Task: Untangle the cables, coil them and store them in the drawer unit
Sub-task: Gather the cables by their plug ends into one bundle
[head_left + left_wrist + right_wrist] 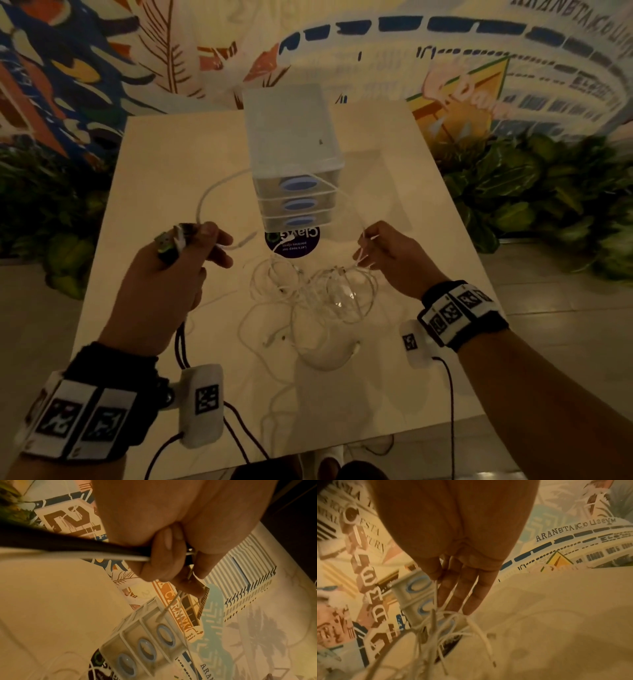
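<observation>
A tangle of thin white cables (308,294) lies on the white table (164,164), in front of a translucent drawer unit (294,154) with three shut drawers and blue oval handles. My left hand (178,270) is raised left of the tangle and grips a dark cable bundle with a white cable (120,557) running through its fingers. That white cable (212,192) arcs up past the drawers toward my right hand (383,253), which pinches white strands (435,601) lifted from the tangle between thumb and forefinger.
A round dark sticker (294,245) is on the table under the drawer unit's front. Green plants (534,192) flank the table on both sides. A painted mural wall (445,51) stands behind. Dark sensor leads (450,411) hang from both wrists.
</observation>
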The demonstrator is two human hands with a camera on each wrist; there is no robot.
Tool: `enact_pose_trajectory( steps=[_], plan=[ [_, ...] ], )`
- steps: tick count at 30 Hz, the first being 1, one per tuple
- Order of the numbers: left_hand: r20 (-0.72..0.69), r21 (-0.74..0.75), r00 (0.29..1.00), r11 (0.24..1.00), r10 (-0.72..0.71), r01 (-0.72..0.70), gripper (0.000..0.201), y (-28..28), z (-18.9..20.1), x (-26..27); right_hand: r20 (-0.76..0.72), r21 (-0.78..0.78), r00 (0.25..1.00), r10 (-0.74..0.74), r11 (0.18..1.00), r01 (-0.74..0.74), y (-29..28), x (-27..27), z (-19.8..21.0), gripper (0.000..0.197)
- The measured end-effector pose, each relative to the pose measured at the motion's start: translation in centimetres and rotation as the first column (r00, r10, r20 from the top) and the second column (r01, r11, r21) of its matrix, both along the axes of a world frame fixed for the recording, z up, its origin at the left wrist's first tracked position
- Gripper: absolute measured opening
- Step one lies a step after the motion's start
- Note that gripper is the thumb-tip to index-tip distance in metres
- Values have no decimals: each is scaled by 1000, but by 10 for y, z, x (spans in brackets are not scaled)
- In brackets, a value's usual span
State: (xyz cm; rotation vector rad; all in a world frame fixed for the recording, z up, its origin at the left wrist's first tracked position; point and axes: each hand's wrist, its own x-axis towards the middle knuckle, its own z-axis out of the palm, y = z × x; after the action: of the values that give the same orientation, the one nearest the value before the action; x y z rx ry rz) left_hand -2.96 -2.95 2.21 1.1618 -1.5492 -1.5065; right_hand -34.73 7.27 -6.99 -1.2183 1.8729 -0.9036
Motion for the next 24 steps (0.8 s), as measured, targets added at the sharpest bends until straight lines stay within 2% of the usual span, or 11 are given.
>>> enact_pose_trajectory(
  steps=[5,8,11,15,18,21,24],
  plan=[
    [162,-34,984,996,-70,77,27,10,-3,-14,40,-137,999,-3,990,8,0,10,35,14],
    [250,-55,958,986,-140,158,29,17,-2,-23,15,-175,998,56,983,-52,5,10,49,10],
    [252,-62,954,980,-166,187,24,22,-2,-37,-25,-191,995,101,976,-104,8,9,61,10],
    [378,-173,907,949,-184,264,20,24,1,-50,-33,-247,993,116,961,-121,9,17,76,11],
    [364,-172,906,941,-215,293,18,26,3,-56,-63,-290,985,158,942,-170,5,25,86,9],
    [356,-195,905,929,-232,315,35,31,7,-64,-140,-319,963,229,910,-263,0,36,91,8],
    [282,-143,926,943,-250,299,45,34,8,-70,-269,-335,901,341,844,-420,-2,50,89,16]
  ],
)
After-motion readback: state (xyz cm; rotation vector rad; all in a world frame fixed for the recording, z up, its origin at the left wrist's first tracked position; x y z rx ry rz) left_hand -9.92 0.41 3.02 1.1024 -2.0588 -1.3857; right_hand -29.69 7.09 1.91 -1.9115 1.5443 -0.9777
